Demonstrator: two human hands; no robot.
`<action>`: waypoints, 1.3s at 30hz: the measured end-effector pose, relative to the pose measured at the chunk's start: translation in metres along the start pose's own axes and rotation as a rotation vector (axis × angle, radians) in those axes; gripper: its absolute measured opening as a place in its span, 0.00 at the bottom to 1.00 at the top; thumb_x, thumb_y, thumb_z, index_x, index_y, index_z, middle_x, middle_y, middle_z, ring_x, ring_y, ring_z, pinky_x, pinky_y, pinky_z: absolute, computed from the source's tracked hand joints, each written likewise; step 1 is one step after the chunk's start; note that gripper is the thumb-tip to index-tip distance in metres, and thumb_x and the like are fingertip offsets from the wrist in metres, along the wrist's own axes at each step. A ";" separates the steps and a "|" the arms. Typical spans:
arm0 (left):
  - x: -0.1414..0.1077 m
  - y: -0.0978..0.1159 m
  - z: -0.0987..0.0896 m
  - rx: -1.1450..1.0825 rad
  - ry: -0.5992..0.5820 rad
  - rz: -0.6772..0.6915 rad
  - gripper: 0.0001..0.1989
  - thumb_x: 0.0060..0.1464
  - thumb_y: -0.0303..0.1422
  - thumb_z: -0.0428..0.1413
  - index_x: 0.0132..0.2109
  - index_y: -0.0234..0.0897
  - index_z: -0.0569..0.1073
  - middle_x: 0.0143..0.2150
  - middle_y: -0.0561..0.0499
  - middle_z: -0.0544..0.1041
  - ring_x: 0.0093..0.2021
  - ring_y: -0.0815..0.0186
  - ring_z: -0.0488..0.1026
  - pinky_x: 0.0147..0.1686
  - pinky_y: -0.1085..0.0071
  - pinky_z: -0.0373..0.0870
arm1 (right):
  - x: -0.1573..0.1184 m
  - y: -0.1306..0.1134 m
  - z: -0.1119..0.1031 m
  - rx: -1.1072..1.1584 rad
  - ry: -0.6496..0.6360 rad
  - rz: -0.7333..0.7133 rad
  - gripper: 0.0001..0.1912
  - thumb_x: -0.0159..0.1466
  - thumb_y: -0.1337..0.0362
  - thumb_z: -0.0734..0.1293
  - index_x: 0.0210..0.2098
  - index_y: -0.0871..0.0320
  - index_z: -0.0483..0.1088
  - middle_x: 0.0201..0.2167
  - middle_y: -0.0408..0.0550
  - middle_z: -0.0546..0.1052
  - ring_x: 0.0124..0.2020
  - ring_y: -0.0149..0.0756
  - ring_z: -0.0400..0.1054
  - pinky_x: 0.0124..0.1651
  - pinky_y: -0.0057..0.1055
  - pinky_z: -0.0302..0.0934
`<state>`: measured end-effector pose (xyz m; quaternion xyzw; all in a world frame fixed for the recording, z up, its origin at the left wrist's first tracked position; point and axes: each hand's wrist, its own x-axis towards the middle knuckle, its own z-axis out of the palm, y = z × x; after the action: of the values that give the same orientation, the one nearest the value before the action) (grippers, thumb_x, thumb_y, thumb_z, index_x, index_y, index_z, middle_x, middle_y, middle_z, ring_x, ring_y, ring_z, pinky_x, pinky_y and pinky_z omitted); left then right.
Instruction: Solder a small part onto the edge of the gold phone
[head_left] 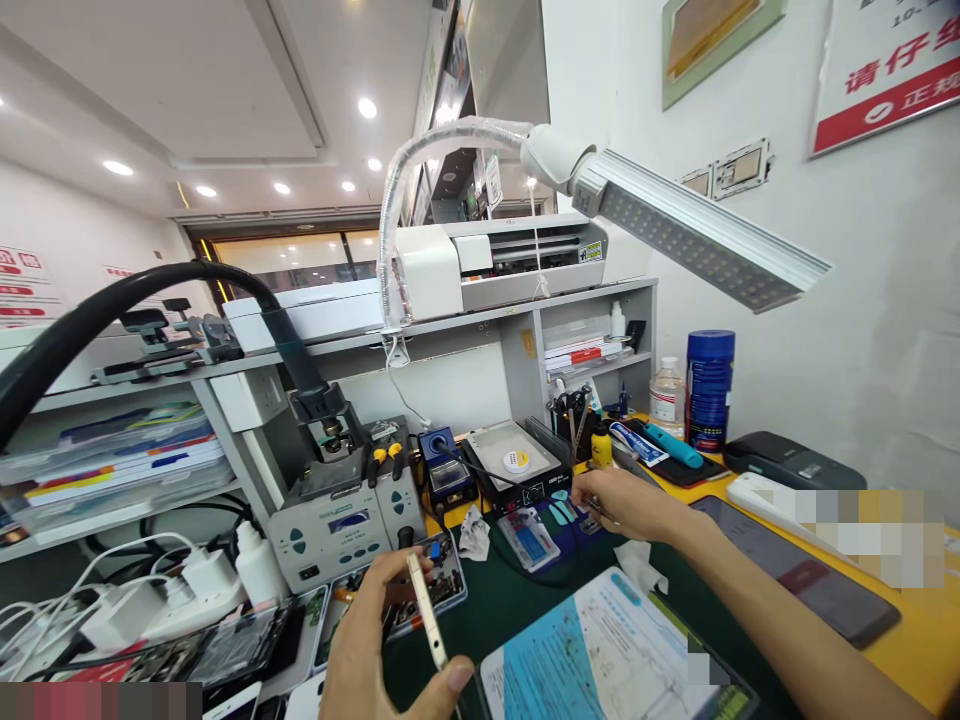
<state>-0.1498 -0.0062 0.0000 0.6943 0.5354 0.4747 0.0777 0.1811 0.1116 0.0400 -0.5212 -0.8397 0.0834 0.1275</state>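
Observation:
My left hand (375, 640) grips a smartphone (426, 610) seen edge-on, with a pale gold frame, thumb on one side and fingers on the other. Beyond it lies an open tray of small parts (450, 590). Farther off, my right hand (619, 500) is closed in a pinch over a dark blue holder (574, 530) at the back of the green mat. Something thin and dark shows under its fingertips, too small to make out. Beside that hand stand a small yellow bottle (601, 445) and a black cup of tools (574, 410).
A blue and white printed pad (592, 650) lies on the mat. A grey soldering station (345, 530) and a hot plate (517, 460) stand behind. A lamp (697, 230) hangs overhead. On the right are a dark phone (802, 570) and a blue can (710, 390).

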 end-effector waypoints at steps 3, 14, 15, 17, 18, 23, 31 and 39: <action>-0.001 0.001 0.001 -0.010 -0.002 -0.025 0.37 0.48 0.56 0.59 0.58 0.37 0.67 0.54 0.34 0.79 0.51 0.41 0.79 0.48 0.42 0.77 | 0.002 0.003 0.002 -0.008 -0.074 0.069 0.22 0.55 0.82 0.64 0.45 0.60 0.77 0.43 0.59 0.81 0.46 0.50 0.75 0.44 0.35 0.63; 0.001 0.008 0.000 -0.036 -0.023 -0.080 0.39 0.45 0.58 0.59 0.57 0.38 0.67 0.54 0.32 0.78 0.51 0.37 0.78 0.47 0.38 0.76 | 0.009 0.008 0.007 -0.019 -0.174 0.125 0.10 0.70 0.62 0.69 0.47 0.60 0.74 0.49 0.51 0.78 0.49 0.43 0.74 0.52 0.46 0.69; 0.001 0.007 0.000 -0.039 -0.029 -0.070 0.39 0.45 0.58 0.59 0.57 0.38 0.67 0.54 0.32 0.78 0.51 0.37 0.79 0.47 0.39 0.76 | 0.009 0.009 0.008 -0.017 -0.167 0.124 0.10 0.70 0.61 0.68 0.47 0.60 0.74 0.49 0.51 0.78 0.49 0.42 0.74 0.52 0.46 0.69; 0.002 0.005 0.000 -0.039 -0.042 -0.067 0.38 0.46 0.57 0.60 0.57 0.38 0.67 0.54 0.33 0.78 0.50 0.39 0.79 0.47 0.41 0.77 | 0.010 0.011 0.011 -0.005 -0.139 0.122 0.10 0.70 0.61 0.68 0.47 0.60 0.74 0.48 0.51 0.78 0.47 0.42 0.74 0.50 0.44 0.70; 0.002 0.004 0.000 -0.036 -0.046 -0.072 0.38 0.46 0.57 0.60 0.57 0.39 0.67 0.54 0.33 0.78 0.50 0.39 0.79 0.47 0.42 0.77 | 0.010 0.011 0.011 0.006 -0.114 0.121 0.10 0.70 0.60 0.68 0.46 0.60 0.75 0.47 0.50 0.78 0.46 0.41 0.75 0.50 0.44 0.70; 0.003 0.002 -0.001 -0.040 -0.060 -0.069 0.37 0.45 0.56 0.61 0.57 0.40 0.67 0.55 0.33 0.78 0.51 0.40 0.79 0.47 0.44 0.78 | 0.010 0.001 0.005 0.114 0.163 0.097 0.08 0.70 0.65 0.65 0.41 0.61 0.76 0.41 0.52 0.80 0.43 0.41 0.74 0.47 0.39 0.66; 0.003 0.015 -0.001 -0.012 -0.085 -0.115 0.39 0.48 0.60 0.55 0.58 0.37 0.66 0.55 0.31 0.77 0.52 0.38 0.78 0.48 0.41 0.76 | 0.004 -0.030 -0.004 0.342 0.444 0.007 0.15 0.69 0.57 0.61 0.37 0.57 0.76 0.34 0.48 0.82 0.35 0.40 0.73 0.37 0.33 0.62; -0.001 0.017 -0.003 0.016 -0.151 -0.132 0.41 0.50 0.60 0.54 0.62 0.37 0.65 0.59 0.30 0.74 0.55 0.38 0.76 0.50 0.42 0.75 | 0.003 -0.035 0.001 0.409 0.470 -0.016 0.13 0.65 0.57 0.64 0.34 0.58 0.77 0.29 0.48 0.80 0.29 0.42 0.72 0.32 0.34 0.59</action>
<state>-0.1408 -0.0155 0.0116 0.6920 0.5762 0.4106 0.1436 0.1495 0.0987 0.0492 -0.4829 -0.7572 0.1269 0.4212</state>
